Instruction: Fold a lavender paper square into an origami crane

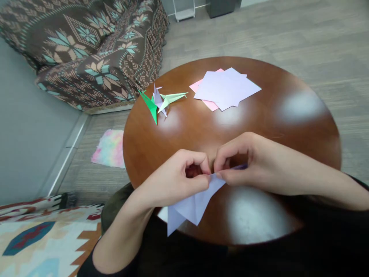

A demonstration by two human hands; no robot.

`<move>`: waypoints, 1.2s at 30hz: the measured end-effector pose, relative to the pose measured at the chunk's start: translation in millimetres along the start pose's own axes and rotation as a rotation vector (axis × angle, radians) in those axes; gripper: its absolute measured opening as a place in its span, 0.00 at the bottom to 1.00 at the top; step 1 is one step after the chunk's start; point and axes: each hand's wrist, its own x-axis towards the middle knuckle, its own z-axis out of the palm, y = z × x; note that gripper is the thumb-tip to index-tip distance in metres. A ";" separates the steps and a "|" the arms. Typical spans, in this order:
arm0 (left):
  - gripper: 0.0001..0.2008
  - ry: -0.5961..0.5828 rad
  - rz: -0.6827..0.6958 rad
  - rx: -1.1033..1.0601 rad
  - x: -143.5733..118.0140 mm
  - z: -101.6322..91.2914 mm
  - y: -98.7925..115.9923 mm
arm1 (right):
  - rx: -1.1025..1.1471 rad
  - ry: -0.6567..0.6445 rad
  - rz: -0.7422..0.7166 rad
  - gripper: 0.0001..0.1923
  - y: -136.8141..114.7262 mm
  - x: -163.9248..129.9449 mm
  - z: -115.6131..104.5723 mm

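Observation:
My left hand [180, 175] and my right hand [248, 161] meet above the near edge of a round brown table [288, 127]. Both pinch the top of a partly folded lavender paper [193, 204], thumbs and forefingers almost touching each other. The paper's pointed flaps hang down toward me below my left hand. Its upper edge is hidden by my fingers.
Several finished folded paper figures [160, 102], green and lavender, lie at the table's far left. A fanned stack of lavender and pink paper sheets [226, 89] lies at the far middle. A patterned sofa [86, 46] stands beyond, and a pastel cloth [111, 148] lies on the floor.

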 end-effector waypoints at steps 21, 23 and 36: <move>0.04 -0.031 -0.039 -0.012 -0.4 6.8 -3.7 | -0.059 0.019 0.039 0.07 1.7 0.8 10.4; 0.05 -0.035 -0.040 -0.007 -0.6 6.9 -3.8 | -0.056 0.004 0.049 0.08 2.8 0.9 10.2; 0.03 -0.064 -0.023 -0.010 1.1 6.5 -5.0 | -0.093 0.006 0.069 0.07 3.0 1.1 11.6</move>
